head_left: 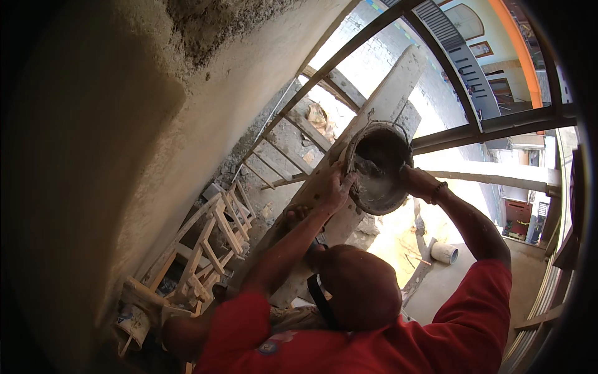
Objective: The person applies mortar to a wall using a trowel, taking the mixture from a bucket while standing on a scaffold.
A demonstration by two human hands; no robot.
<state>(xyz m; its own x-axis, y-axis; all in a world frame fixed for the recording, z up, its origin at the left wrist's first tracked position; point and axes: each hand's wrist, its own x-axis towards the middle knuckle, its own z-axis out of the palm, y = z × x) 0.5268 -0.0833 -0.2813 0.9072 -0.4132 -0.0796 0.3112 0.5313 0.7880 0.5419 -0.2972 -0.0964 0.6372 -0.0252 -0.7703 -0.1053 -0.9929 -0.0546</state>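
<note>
A mortar-stained bucket (pixel 366 204) stands tilted before me, its mouth facing up toward me and its wire handle at the far side. Some grey, wet-looking mix shows inside. My left hand (pixel 338 189) grips the near left rim, and my right hand (pixel 418 182), with a dark band at the wrist, grips the right rim. Both forearms reach up out of red sleeves. Between them, close to me, is a rounded bare shape (pixel 364 287), perhaps a knee, with a dark strap beside it. What look like toes (pixel 298 215) show past my left forearm.
A long plank (pixel 392 84) runs diagonally under the bucket. The rough plastered wall (pixel 149 174) rises at the left. A wooden ladder-like frame (pixel 302 132) and piled timber pieces (pixel 224 227) lie below. Dark metal bars (pixel 445 138) cross at right; a white pail (pixel 444 252) lies lower down.
</note>
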